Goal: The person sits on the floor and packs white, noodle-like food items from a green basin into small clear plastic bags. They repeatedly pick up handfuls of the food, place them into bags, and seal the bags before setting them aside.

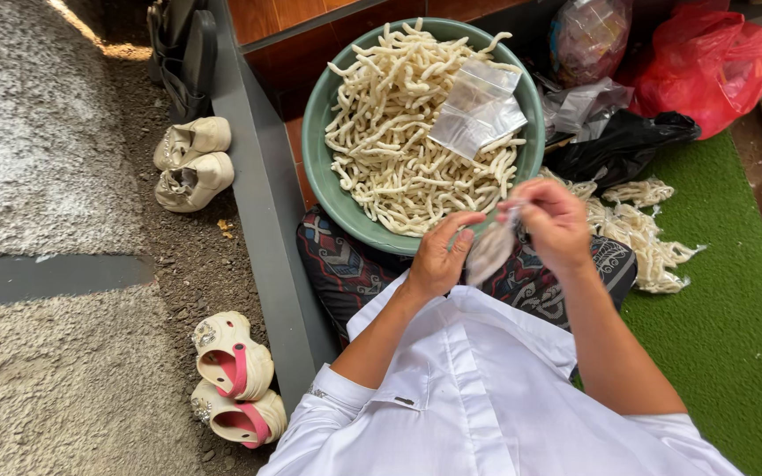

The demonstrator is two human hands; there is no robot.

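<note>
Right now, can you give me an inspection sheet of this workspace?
Surface: green mat on the right; gravel ground on the left.
Job's things: green basin heaped with pale stick snacks; stack of clear bags lying on them; small filled bag between both hands.
Clutter: filled snack packs on the mat; red bag; black bag.
Fingers: left hand and right hand both pinch the small filled bag.
Cables: nothing seen.
Surroundings: beige shoes; cream-and-pink clogs; dark sandals.
</note>
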